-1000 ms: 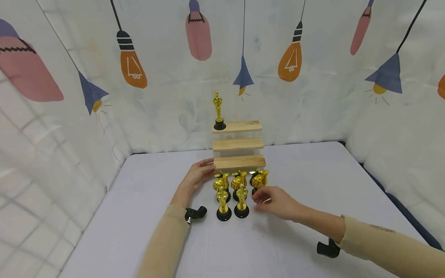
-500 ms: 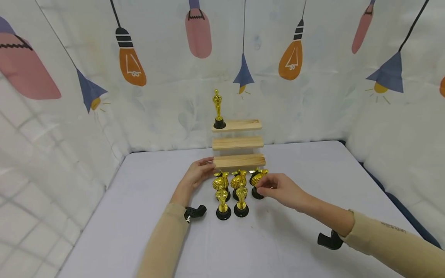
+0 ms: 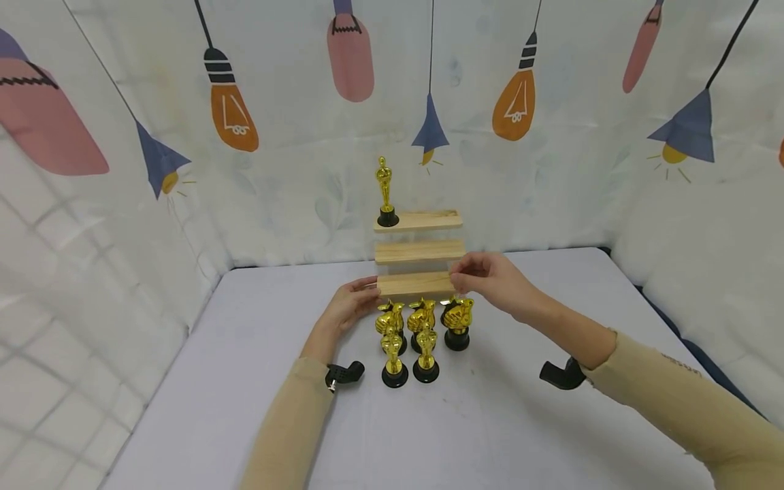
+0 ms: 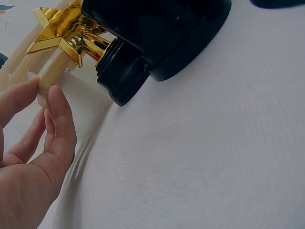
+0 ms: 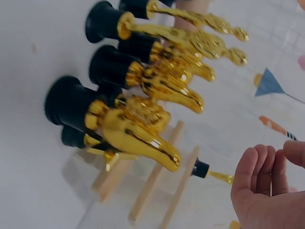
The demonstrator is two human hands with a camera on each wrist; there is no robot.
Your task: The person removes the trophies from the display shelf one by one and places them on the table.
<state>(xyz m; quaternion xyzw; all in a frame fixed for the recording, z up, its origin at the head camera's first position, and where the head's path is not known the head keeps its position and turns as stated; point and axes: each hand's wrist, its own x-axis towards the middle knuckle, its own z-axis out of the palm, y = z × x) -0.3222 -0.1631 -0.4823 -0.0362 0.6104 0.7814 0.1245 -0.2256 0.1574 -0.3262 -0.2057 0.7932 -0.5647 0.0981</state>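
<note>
A three-tier shelf stand has pale wooden boards, the lowest board [image 3: 416,284] in front. My left hand [image 3: 351,307] grips that board's left end; in the left wrist view, thumb and fingers pinch its corner [image 4: 49,78]. My right hand [image 3: 499,282] overlaps the board's right end in the head view. Its fingers are loosely bent with nothing between them, as the right wrist view of the hand [image 5: 269,183] shows. Below it stands a gold thumbs-up trophy [image 3: 456,316] on a black base. A gold figure statuette [image 3: 384,187] stands upright on the top board's left end.
Two more gold thumbs-up trophies [image 3: 421,316] stand in front of the stand, left of the first. Two gold statuettes [image 3: 425,344] are in front of those. A gold star trophy [image 4: 62,28] shows close up. A patterned cloth wall [image 3: 275,204] rises behind the table.
My right hand has moved from beside the right thumbs-up trophy up and away to the lowest board's right end. My left hand has stayed on the board.
</note>
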